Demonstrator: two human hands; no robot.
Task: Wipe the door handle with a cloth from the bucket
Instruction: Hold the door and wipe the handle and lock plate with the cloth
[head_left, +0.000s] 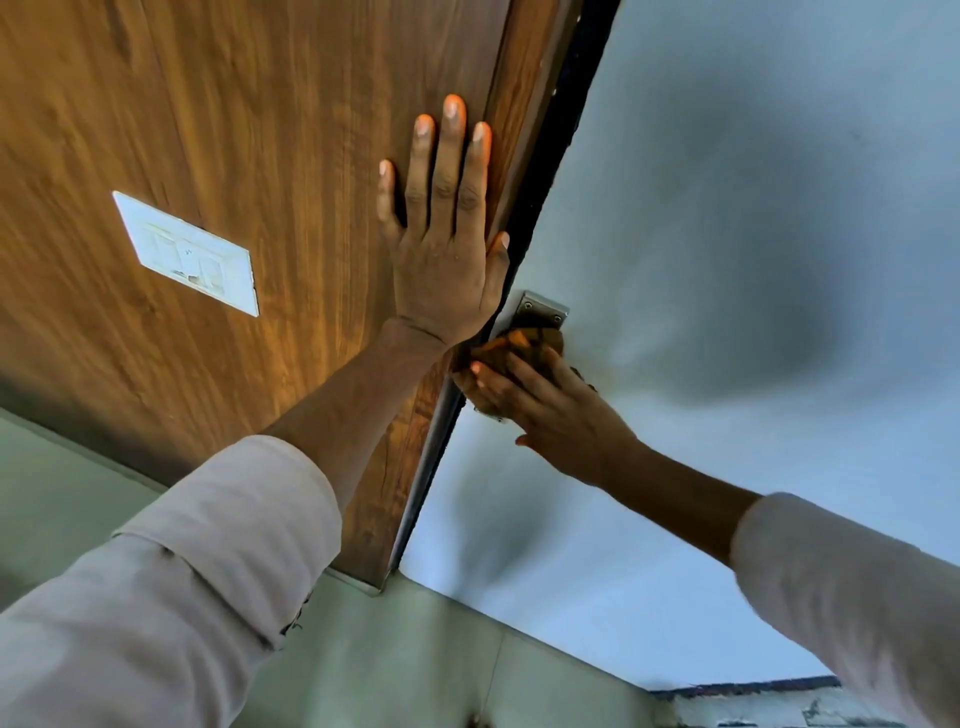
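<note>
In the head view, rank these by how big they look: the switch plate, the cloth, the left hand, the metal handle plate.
1. Left hand, nearer the camera.
2. Switch plate.
3. Cloth and metal handle plate: both mostly hidden by the right hand, so unranked.

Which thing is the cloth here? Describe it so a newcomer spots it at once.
Start at the pale grey door on the right and follow its left edge to the metal handle plate. Just below the plate, the right hand presses a bunched cloth against the handle. It is the only brown-and-orange crumpled thing, unlike the flat wood panel under the left hand.
</note>
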